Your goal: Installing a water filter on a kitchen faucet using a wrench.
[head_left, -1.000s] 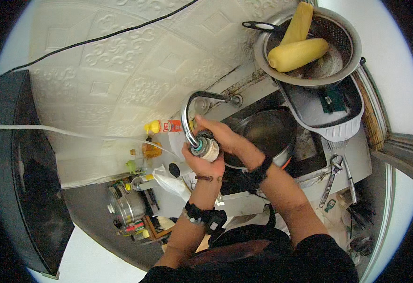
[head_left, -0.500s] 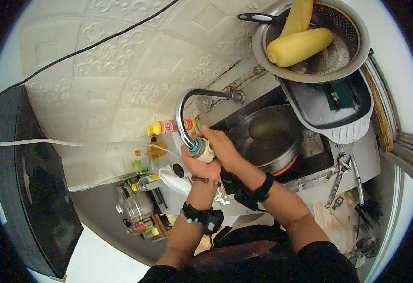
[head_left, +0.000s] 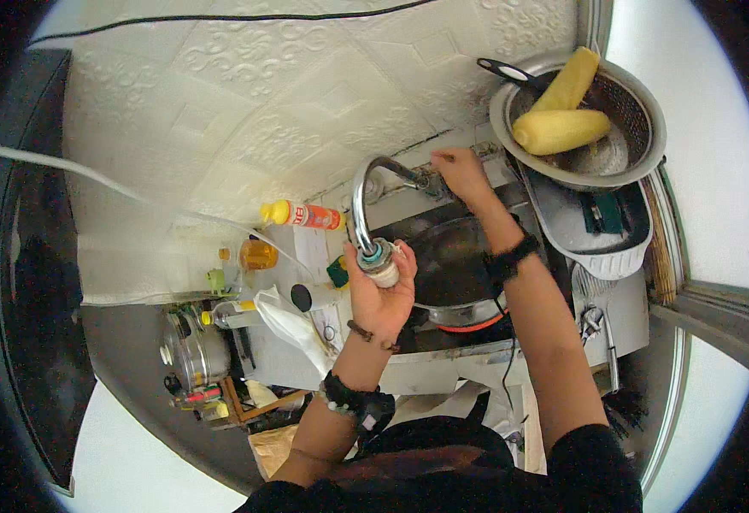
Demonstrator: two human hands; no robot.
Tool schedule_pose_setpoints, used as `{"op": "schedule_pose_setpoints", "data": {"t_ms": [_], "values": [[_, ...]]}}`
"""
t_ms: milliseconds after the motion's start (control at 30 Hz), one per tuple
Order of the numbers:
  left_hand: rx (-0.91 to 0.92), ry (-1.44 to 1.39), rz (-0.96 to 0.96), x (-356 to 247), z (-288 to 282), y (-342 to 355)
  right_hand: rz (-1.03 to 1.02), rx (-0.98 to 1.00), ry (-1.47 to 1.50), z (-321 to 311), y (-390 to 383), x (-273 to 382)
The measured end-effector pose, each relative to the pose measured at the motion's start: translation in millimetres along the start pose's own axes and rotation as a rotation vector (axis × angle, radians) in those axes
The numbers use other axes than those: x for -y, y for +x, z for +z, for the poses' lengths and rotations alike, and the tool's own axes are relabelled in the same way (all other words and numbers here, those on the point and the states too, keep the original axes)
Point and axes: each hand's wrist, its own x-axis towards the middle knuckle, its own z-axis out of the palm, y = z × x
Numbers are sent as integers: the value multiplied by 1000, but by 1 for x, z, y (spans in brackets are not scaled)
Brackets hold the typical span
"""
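Note:
A curved chrome faucet (head_left: 359,192) arches out from the wall above the sink. My left hand (head_left: 378,299) is wrapped round the whitish faucet filter (head_left: 381,272) at the spout's end, thumb on one side and fingers on the other. Beyond it, my right hand (head_left: 467,178) is raised beside the faucet's base (head_left: 430,182), its fingers curled in; whether anything is in them is hidden. Below my right forearm a round metal pan (head_left: 451,315) sits in the dark sink (head_left: 519,205).
Two yellow peeled vegetables (head_left: 562,132) lie in a metal colander (head_left: 655,128) at the far right, above a grey-white tray (head_left: 618,267). A wrench (head_left: 592,321) lies on the right counter. Left of the faucet are a red-and-yellow bottle (head_left: 310,215), an amber bottle (head_left: 260,254) and a white bag (head_left: 293,329).
My right hand has left the filter and moved away toward the faucet's base. My left hand stays on the filter. The view has shifted.

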Motion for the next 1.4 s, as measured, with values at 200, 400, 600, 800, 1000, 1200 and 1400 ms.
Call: {"op": "schedule_pose_setpoints", "data": {"t_ms": [200,400,600,800,1000,1200,1400], "values": [[124,282,-4,-6,-19,0,105,701,-235,27,50,32],[280,218,-38,2,-25,-7,32,703,-160,34,56,0],[178,-171,6,10,-27,-14,-75,785,-324,40,79,-7],[148,-286,-37,6,-17,-2,-155,707,-459,50,79,-4],[3,-222,75,4,-24,8,-72,595,-493,47,79,-9],[3,-203,121,5,-35,21,55,360,-382,14,48,1],[-105,-106,179,-5,-50,29,525,-136,665,-32,-112,68]]}}
